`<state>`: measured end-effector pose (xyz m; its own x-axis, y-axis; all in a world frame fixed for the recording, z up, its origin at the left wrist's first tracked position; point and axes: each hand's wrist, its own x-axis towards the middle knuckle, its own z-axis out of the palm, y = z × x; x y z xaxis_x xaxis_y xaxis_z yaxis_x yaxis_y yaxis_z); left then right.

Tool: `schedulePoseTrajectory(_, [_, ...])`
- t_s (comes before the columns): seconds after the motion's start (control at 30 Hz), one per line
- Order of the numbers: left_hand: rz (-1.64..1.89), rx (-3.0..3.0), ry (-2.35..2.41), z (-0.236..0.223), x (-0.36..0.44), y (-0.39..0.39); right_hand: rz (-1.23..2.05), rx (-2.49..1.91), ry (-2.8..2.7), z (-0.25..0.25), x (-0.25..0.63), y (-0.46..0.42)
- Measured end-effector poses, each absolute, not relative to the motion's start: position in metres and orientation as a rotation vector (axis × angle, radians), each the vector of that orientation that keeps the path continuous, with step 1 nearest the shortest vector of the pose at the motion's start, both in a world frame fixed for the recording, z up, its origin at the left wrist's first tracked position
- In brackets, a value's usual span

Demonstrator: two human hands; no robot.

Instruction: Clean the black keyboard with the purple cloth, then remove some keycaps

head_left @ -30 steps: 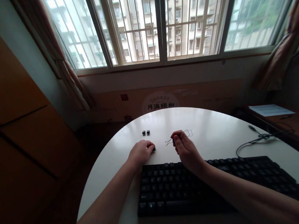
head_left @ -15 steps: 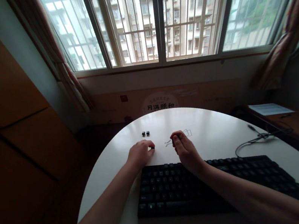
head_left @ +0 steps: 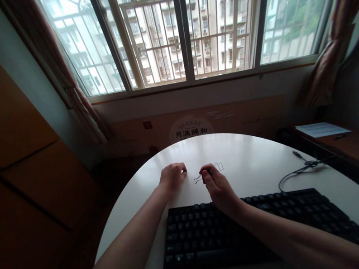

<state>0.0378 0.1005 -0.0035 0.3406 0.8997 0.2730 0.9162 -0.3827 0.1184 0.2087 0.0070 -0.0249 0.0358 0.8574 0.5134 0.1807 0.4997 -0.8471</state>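
My left hand [head_left: 173, 176] rests low over the far left of the white table, thumb and fingers pinched on a small black keycap [head_left: 184, 171], only partly visible. Nearer the middle, my right hand [head_left: 218, 184] is closed, its fingers curled round a dark thing that is mostly hidden. Just beyond that hand lies a thin wire puller [head_left: 219, 166] with bent ends, partly covered by the fingers. Under my right wrist is a black keyboard [head_left: 196, 237], its middle hidden by the forearm.
A black cable [head_left: 304, 168] curls over the right side of the round table [head_left: 127, 235]. Past its right edge stands a brown wooden surface with a paper sheet [head_left: 321, 129]. Behind the table are a printed box [head_left: 232, 119] and a barred window.
My left hand has moved away from me, and the two small black keycaps behind it are now hidden. My right hand stays nearly in place. The view has tilted up slightly.
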Motion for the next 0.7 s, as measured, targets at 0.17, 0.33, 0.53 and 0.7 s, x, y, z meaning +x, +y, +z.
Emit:
schedulePoseTrajectory(0.17, [-0.495, -2.522, -1.656, -0.003, 0.039, 0.122, 0.642, -0.946, -1.485, -0.022, 0.208, 0.006])
schedulePoseTrajectory(0.33, [-0.6, -2.485, -1.592, -0.006, 0.026, 0.132, 0.654, -0.939, -1.487, -0.023, 0.208, 0.006])
schedulePoseTrajectory(0.53, [-0.596, -2.442, -1.489, -0.019, 0.019, 0.142, 0.691, -0.935, -1.482, -0.023, 0.207, 0.005])
schedulePoseTrajectory(0.7, [-0.497, -2.463, -1.495, -0.028, 0.022, 0.149, 0.701, -0.936, -1.476, -0.023, 0.206, 0.006])
